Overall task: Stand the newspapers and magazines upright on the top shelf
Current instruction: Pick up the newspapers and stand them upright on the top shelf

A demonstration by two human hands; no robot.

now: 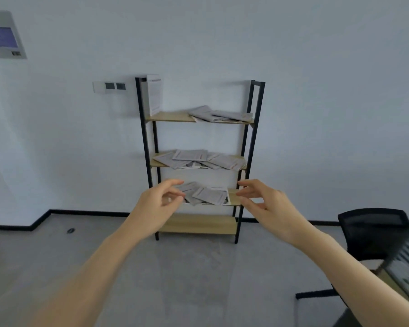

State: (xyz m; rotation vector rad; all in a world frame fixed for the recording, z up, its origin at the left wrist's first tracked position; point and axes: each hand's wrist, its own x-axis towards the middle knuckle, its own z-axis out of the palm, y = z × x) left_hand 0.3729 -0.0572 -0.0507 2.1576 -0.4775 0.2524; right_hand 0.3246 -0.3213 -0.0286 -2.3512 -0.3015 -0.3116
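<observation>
Nearest, both bare forearms reach forward over the grey floor: the left hand [158, 204] and the right hand [262, 199] hang in the air before the shelf unit [246, 138], fingers loosely curled and spread, holding nothing. Neither appears to touch the papers on the third shelf [208, 195] that show between them, though depth is hard to judge. Above these, more papers [198, 159] lie scattered flat on the second shelf. Farthest up, on the top shelf [170, 117], one magazine [155, 94] already stands upright against the left post, while a loose heap of newspapers [220, 114] lies flat at the right. The step looks like an approach between placements; next the hands must rise to that heap, gather it and tip it on edge beside the standing one
</observation>
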